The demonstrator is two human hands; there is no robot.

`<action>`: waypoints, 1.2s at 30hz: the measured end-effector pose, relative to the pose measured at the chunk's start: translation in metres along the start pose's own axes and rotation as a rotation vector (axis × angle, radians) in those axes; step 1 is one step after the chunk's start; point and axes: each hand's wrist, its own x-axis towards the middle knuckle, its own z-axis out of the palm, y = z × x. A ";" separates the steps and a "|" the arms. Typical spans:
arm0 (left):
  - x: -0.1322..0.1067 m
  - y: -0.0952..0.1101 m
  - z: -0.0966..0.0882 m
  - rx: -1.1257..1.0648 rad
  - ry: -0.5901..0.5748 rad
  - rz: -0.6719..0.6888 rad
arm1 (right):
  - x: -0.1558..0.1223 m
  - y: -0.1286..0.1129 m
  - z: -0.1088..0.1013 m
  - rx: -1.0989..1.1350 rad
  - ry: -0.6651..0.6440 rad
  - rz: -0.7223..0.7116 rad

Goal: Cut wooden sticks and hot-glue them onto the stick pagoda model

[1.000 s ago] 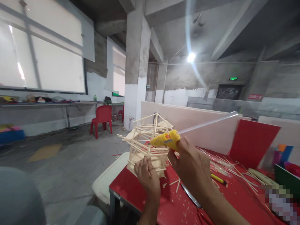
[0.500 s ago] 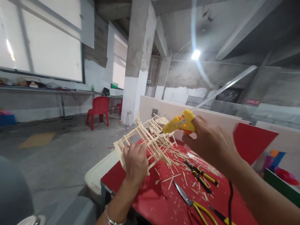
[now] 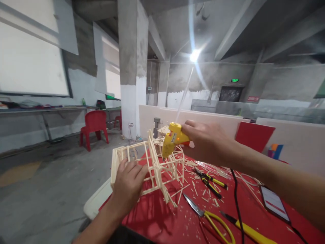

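My left hand (image 3: pixel 129 183) is closed around the near left side of a house-like frame of thin wooden sticks (image 3: pixel 157 166), which it keeps slightly tilted over the red tabletop (image 3: pixel 162 227). In my right hand (image 3: pixel 204 137) is a yellow hot glue gun (image 3: pixel 172 138), its small light glowing orange. The gun points down, and its nozzle is at the sticks near the middle of the frame; whether it touches them I cannot tell. A long clear glue stick (image 3: pixel 185 93) juts up from the back of the gun. A black cord (image 3: pixel 235 193) hangs below my right forearm.
Scissors with yellow handles (image 3: pixel 219 222), black-and-yellow pliers (image 3: pixel 209 183) and a yellow knife (image 3: pixel 250 230) lie on the table among scattered stick pieces (image 3: pixel 194 188). A phone (image 3: pixel 274 203) lies at the right. Pale boards (image 3: pixel 215 127) stand behind; a red chair (image 3: pixel 95 123) is beyond the left side.
The glue gun has swung from a slanted to a steeper, nozzle-down pose, its nozzle lower on the frame. The stick frame has turned, and my left fingers have spread along it. The view has shifted right.
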 end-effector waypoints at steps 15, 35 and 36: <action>0.011 -0.005 -0.017 -0.072 0.011 0.229 | -0.013 0.005 -0.003 0.148 -0.078 -0.102; 0.010 -0.002 0.000 -0.136 -0.087 0.248 | -0.014 0.014 0.021 0.184 -0.117 -0.111; 0.009 -0.002 0.000 -0.138 -0.085 0.244 | -0.014 0.014 0.021 0.187 -0.118 -0.110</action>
